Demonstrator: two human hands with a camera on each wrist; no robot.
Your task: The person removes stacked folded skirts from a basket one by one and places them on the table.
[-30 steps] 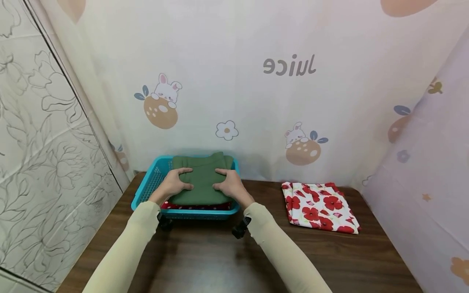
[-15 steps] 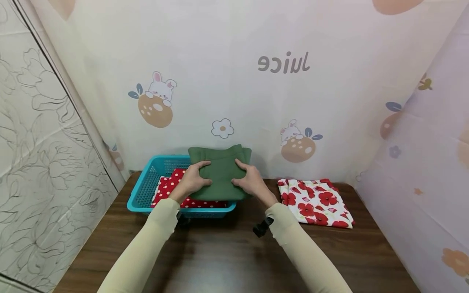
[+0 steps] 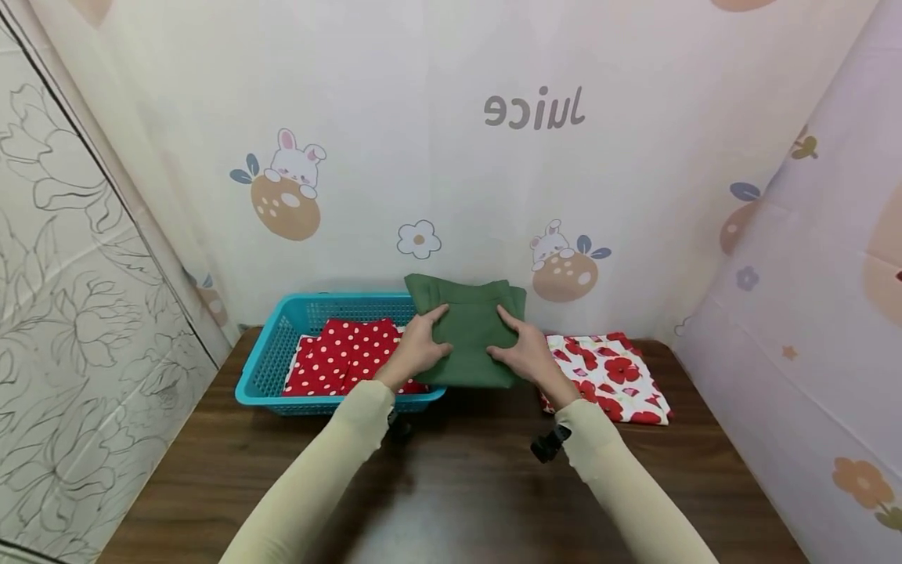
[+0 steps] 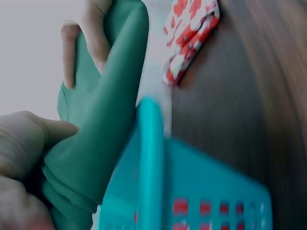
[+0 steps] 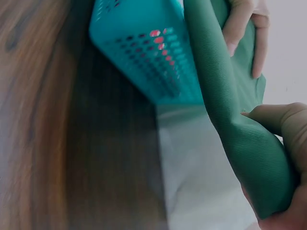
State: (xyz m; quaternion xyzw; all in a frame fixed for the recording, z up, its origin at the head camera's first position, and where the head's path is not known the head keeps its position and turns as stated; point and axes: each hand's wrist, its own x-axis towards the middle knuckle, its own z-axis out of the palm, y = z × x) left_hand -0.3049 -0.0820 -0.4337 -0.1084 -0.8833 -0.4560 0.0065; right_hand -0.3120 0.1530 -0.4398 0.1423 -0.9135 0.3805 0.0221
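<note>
A folded green cloth (image 3: 468, 341) hangs raised between my hands, just right of the basket. My left hand (image 3: 420, 346) grips its left side, thumb and fingers on the upper face. The other side is gripped by my right hand (image 3: 527, 352); in the right wrist view its thumb presses into the green fabric (image 5: 225, 105). Inside the blue-green plastic basket (image 3: 269, 356) lies folded red cloth with white dots (image 3: 345, 356). On the table to the right is a folded white cloth with red flowers (image 3: 623, 376), partly behind my right hand and wrist.
The dark wooden table (image 3: 465, 486) ends at a printed curtain (image 3: 451, 157) along the back. More curtain hangs at both sides. In the left wrist view the basket's rim (image 4: 151, 143) stands close below the green cloth.
Both hands have lifted the green cloth out of the basket and carried it right. The red dotted cloth beneath is now uncovered. The view has shifted slightly.
</note>
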